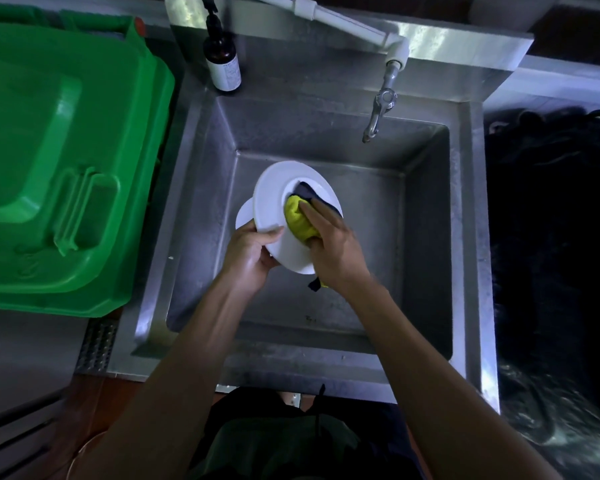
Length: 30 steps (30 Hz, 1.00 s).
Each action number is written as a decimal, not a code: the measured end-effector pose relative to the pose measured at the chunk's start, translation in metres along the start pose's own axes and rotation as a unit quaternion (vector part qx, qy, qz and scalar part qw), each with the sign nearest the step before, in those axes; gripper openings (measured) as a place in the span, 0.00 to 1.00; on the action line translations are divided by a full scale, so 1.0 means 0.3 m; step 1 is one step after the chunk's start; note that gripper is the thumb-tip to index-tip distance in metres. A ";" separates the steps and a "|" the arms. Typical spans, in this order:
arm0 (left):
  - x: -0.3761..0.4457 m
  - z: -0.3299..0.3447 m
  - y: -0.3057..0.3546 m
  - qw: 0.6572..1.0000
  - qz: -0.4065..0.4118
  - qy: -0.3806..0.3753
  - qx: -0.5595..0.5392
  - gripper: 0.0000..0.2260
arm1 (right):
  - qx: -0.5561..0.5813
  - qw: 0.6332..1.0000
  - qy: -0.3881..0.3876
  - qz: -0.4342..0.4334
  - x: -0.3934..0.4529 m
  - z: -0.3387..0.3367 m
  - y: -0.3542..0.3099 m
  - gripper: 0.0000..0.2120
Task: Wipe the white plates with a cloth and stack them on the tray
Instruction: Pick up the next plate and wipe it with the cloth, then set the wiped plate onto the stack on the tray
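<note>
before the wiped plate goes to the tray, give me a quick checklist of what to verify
1. Left hand holds the white plate by its near rim, over the sink: ok.
2. Right hand presses the yellow and dark cloth into the plate's centre: ok.
3. Whole plate wiped: cannot tell; the cloth covers only the centre.
4. Second white plate behind the held one, separate from it: cannot tell.
5. Tray in sight to stack on: not ok, none visible.
6. Tap off, no water running: ok.
</note>
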<state>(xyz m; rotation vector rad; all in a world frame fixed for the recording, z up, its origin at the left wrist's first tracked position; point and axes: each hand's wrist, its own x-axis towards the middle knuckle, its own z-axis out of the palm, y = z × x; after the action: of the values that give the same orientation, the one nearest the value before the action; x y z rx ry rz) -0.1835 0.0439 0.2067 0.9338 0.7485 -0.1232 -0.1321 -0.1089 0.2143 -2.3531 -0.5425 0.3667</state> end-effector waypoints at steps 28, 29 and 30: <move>0.061 -0.023 0.044 0.991 -0.036 -0.109 -0.066 0.14 | -0.018 0.996 0.061 0.068 -0.059 -0.099 0.091 0.28; 0.056 -0.017 0.046 0.991 -0.035 -0.119 -0.049 0.14 | -0.025 0.996 0.055 0.068 -0.055 -0.119 0.101 0.28; 0.050 -0.007 0.047 0.991 -0.033 -0.127 -0.030 0.14 | -0.026 0.996 0.054 0.069 -0.053 -0.137 0.111 0.28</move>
<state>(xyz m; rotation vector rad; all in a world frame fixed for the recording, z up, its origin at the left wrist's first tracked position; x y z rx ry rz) -0.1677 0.0573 0.2061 0.8175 0.5432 -0.2704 -0.1202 -0.1621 0.2234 -2.4520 -0.3427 0.2891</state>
